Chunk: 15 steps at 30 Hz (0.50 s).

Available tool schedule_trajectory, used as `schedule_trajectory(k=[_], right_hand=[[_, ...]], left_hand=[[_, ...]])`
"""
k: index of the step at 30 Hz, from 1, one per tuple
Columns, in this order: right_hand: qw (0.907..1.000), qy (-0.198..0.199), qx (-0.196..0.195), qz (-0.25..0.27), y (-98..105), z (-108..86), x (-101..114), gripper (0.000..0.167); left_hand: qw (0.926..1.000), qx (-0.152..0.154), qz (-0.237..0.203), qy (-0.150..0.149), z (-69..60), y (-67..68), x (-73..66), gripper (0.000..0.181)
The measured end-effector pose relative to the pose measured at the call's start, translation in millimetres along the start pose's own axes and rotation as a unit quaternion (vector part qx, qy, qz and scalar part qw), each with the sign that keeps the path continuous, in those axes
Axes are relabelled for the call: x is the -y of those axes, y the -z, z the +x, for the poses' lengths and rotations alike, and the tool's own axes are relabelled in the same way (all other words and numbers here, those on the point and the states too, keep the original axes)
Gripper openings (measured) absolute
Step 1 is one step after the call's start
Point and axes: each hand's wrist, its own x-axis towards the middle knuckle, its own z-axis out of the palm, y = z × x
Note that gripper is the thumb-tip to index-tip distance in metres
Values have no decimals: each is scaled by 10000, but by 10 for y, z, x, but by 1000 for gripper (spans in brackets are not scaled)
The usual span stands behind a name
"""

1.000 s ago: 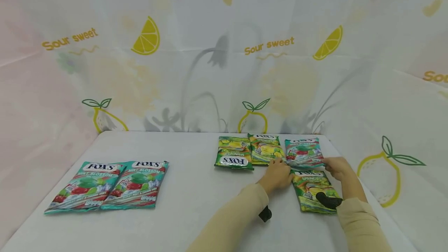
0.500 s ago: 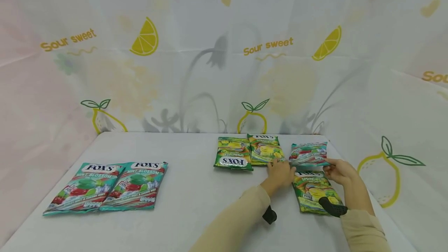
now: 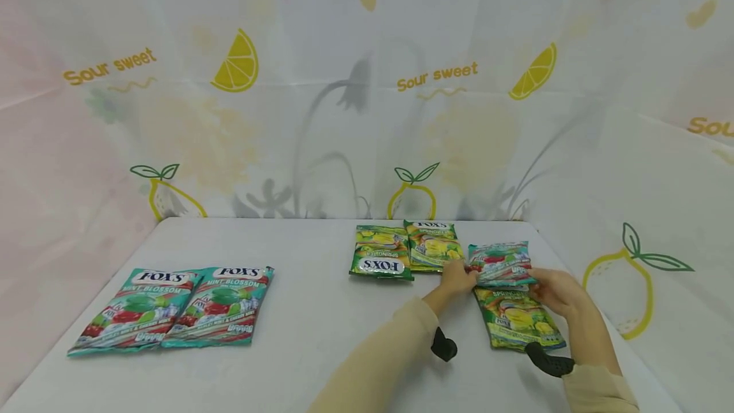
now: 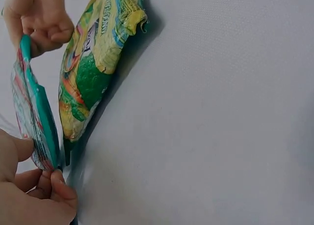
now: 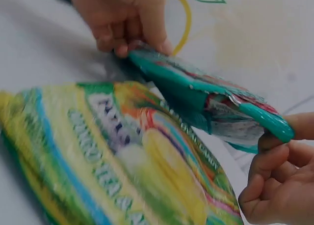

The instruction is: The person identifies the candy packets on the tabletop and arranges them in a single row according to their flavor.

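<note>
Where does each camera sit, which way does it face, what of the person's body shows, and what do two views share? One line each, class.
Head: on the head, facing forward and down across the white table; left hand, right hand and sleeves show.
Left wrist: on that wrist, facing across the held teal bag; left hand lower left, right hand upper left.
Right wrist: on that wrist, facing back across it; right hand lower right, left hand at top.
Shared: both wrist views show both hands, the teal bag and a yellow-green bag.
</note>
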Motion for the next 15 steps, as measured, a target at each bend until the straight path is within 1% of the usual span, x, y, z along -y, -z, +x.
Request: schedule_trajectory(k=[1,2,3,4,5,6,7,9,10,11,12,14,15], right_hand=[[9992,-33,-211,-344,-13,-18,-10,20],[9967,-95,-418,-693,-27,-35,-20,20],[9920,-173,-603,-1095,-41,-52,-26,26],[9857,-260,-756,-1485,-53,-68,-30,36],[9788,-330,-876,-1821,-68,-82,-32,46],[9714,-372,-965,-2136,-78,-92,-33,55],[9659,-400,-1012,-2351,-89,-100,-33,60],[9586,-373,-1116,-2595,-107,-102,-32,62],[9572,-333,-1173,-2625,-118,-101,-32,60],[9559,-285,-1234,-2649,-131,-100,-32,58],[9546,-237,-1281,-2679,-142,-98,-33,57],[9518,-176,-1382,-2732,-172,-99,-36,54],[9497,-147,-1417,-2789,-188,-103,-36,53]], left_hand=[[9994,28,-312,115,14,-25,51,40],[9980,88,-572,263,4,-11,67,39],[9944,267,-845,584,-55,92,-1,38],[9910,314,-1076,730,-123,180,-62,37],[9898,291,-1141,801,-208,276,-146,34],[9851,365,-1322,1033,-333,442,-302,31],[9804,413,-1483,1227,-438,582,-439,27],[9752,284,-1775,1293,-559,722,-580,22],[9726,218,-1890,1339,-604,774,-636,21],[9716,155,-1930,1357,-636,807,-675,20],[9676,149,-2080,1422,-645,830,-693,21],[9625,123,-2232,1539,-627,831,-683,22],[9618,115,-2241,1567,-629,836,-682,23]])
